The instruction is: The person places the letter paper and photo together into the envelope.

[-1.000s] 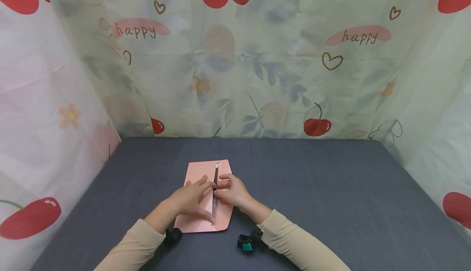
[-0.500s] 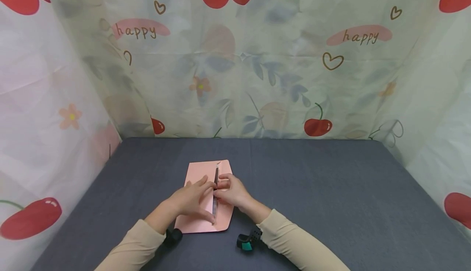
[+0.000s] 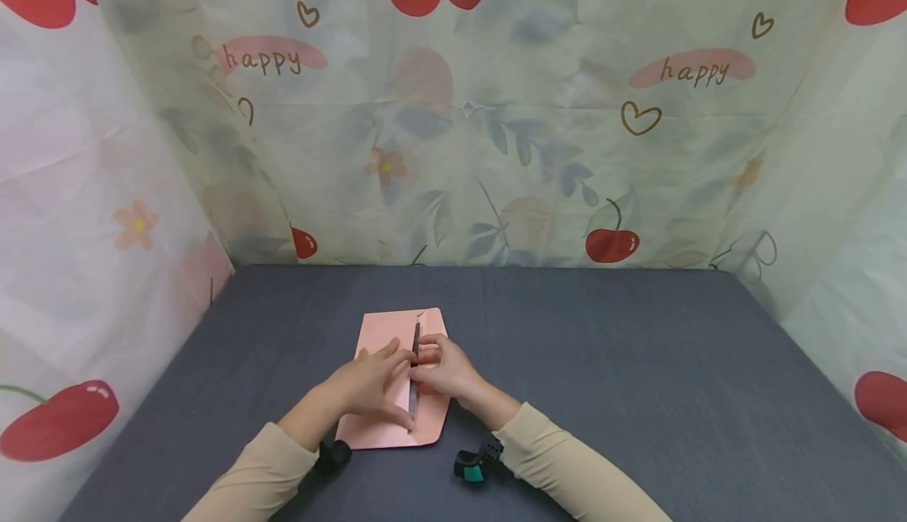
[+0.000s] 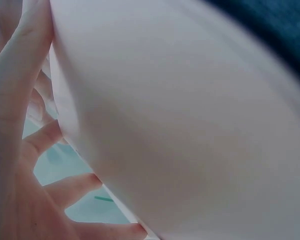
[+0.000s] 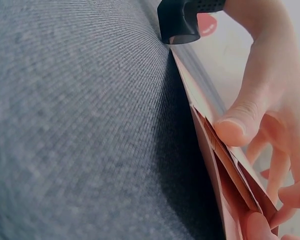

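A pink envelope point(image 3: 392, 325) lies on the dark table, its flap point(image 3: 430, 420) folded out to the right and its mouth gaping as a dark slit. My left hand point(image 3: 372, 384) spreads over the envelope, thumb and index finger pressing along the mouth's edge. In the left wrist view, its fingertips point(image 4: 92, 181) touch the pale paper. My right hand point(image 3: 453, 371) pinches at the middle of the slit with thumb and fingertips. The right wrist view shows a thin brownish card point(image 5: 230, 167) partly inside the envelope, the right fingertips point(image 5: 258, 227) at its edge; the rest is hidden.
Dark cloth covers the table point(image 3: 609, 364). A printed curtain point(image 3: 538, 175) with cherries and hearts encloses the back and sides. A black wrist camera point(image 3: 333, 456) is at the left wrist, and another black wrist camera point(image 3: 473, 465) is at the right wrist.
My right fingers have shifted very slightly left, farther over the envelope's slit. The left hand and the envelope stay where they were.
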